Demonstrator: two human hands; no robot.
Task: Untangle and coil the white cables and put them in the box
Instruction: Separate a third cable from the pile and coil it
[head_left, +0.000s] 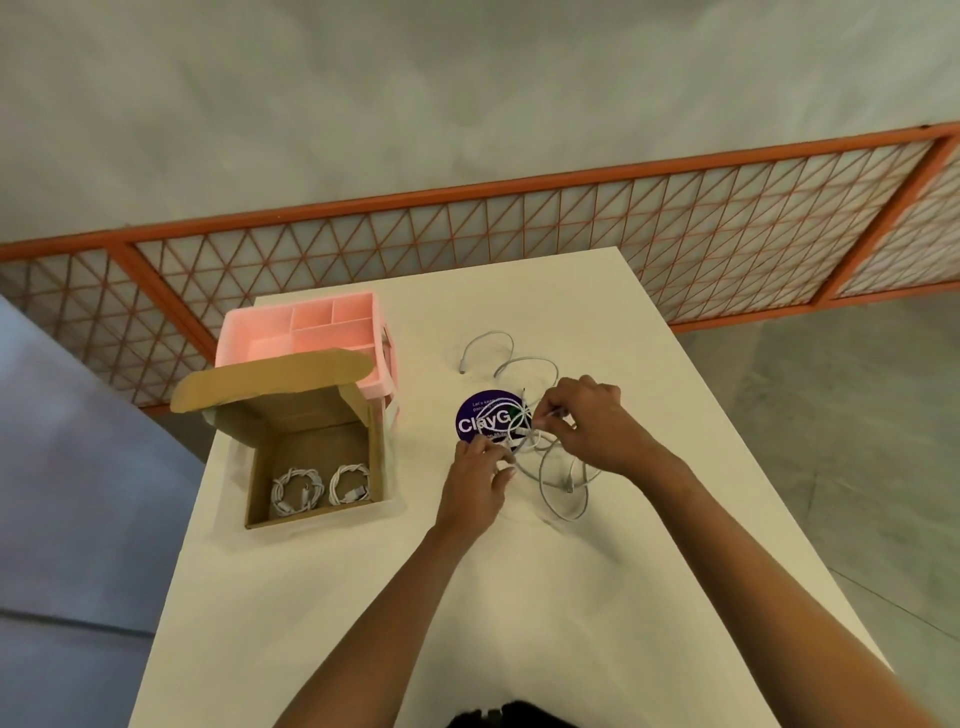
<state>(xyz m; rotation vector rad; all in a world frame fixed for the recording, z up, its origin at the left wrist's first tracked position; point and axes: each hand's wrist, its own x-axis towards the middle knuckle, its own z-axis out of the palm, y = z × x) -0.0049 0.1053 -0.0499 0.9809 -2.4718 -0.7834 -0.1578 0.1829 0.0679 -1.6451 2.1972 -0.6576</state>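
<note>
Two bare hands work at a loose knot of tangled cables (545, 467) lying on a white table (467, 597). The left hand (480, 480) pinches a strand at the near left edge of the knot, fingers curled round it. The right hand (587, 423) pinches another strand just above the knot, knuckles raised. Loops of the tangled cables spread on the table beyond and nearer than the hands, partly over a round purple sticker (485, 421) with white lettering. To the left stands an open cardboard box (311, 447), flap up, with a pair of coiled cables (296, 491) side by side against its near wall. Behind the box, touching it, sits a pink plastic organiser (306, 332) with several compartments. An orange lattice fence (467, 228) runs past the table's far end.
</note>
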